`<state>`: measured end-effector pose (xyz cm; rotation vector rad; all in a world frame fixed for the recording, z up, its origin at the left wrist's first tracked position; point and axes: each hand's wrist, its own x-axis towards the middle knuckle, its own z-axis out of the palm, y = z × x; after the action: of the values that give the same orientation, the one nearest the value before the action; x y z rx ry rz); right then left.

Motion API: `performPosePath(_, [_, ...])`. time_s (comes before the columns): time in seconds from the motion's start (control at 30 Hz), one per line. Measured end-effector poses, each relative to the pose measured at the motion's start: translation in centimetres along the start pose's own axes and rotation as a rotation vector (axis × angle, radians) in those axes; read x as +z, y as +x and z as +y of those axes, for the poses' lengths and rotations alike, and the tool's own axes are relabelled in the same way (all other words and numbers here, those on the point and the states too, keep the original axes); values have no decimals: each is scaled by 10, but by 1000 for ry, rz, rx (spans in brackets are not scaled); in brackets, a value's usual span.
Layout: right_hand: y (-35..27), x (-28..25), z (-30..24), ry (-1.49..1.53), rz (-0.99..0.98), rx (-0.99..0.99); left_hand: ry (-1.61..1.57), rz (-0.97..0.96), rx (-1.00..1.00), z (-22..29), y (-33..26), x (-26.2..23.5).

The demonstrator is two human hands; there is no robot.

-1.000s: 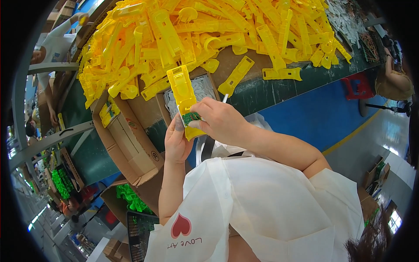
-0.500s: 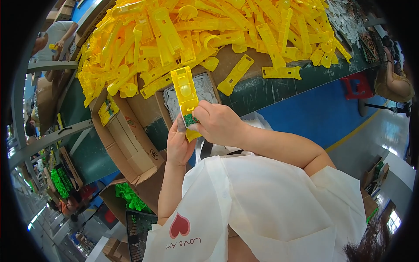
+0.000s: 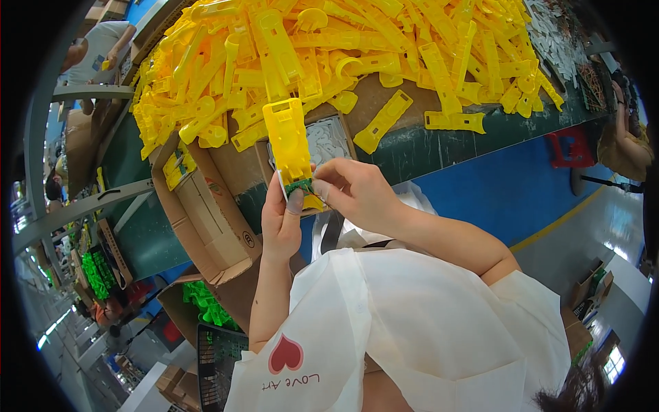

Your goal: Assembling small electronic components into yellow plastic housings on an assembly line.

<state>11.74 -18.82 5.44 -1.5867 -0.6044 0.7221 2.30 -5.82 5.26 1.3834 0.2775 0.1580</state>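
My left hand [image 3: 282, 223] is closed around the lower part of a long yellow plastic housing [image 3: 287, 137], its thumb pressed near a small green circuit board [image 3: 299, 185]. The board sits at the housing's lower end, and a white edge shows along the housing's left side. At the board's right edge the fingers of my right hand [image 3: 360, 191] are pinched together, partly hiding what they grip. Just behind the housing stands a small cardboard box [image 3: 350, 141] of white plastic pieces [image 3: 328, 141].
A big heap of yellow plastic parts [image 3: 384, 41] covers the far side of the green table [image 3: 439, 147]. To the left lies an open cardboard box [image 3: 206, 230]. Green parts [image 3: 206, 302] fill a carton beside a black basket [image 3: 213, 364]. A red stool [image 3: 570, 147] stands at right.
The housing has turned slightly and tilted more upright. My right hand's fingers have shifted from its lower part to the board's right edge. My left thumb has moved onto the board's lower edge.
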Motion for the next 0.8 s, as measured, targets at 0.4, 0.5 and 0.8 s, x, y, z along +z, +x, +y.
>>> performPosePath(0.4, [2,-3,-2,327,-128,305,294,102,29,-5,-10,12])
performPosePath(0.5, [3,-5,1,213,-168,275,242,178,28,-9,-12,11])
performPosePath(0.8, [-6,1,-3,364,-195,-11,156,248,253,-7,-8,24])
